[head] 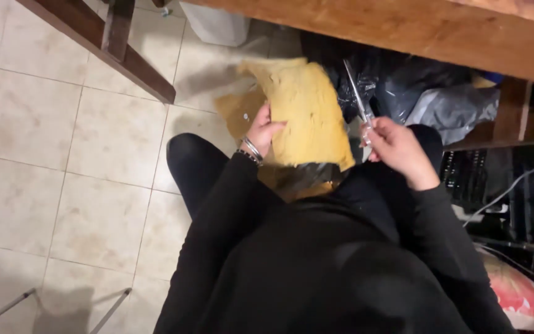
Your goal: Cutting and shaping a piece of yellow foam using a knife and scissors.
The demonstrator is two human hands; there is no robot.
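I sit in black clothes and look down at my lap. My left hand (262, 130), with a bracelet at the wrist, grips the left edge of a yellow piece of thick fabric (307, 108) held up over my knees. My right hand (397, 148) is closed around the handles of metal scissors (357, 93), whose blades point up and away, just right of the fabric's edge. A brownish part of the fabric (239, 111) hangs behind my left hand.
A wooden table edge (403, 31) runs across the top. Black and grey plastic bags (428, 93) lie under it. A dark wooden beam (112, 49) crosses the tiled floor (63, 154) at upper left. Cables and dark gear (508, 185) sit at right.
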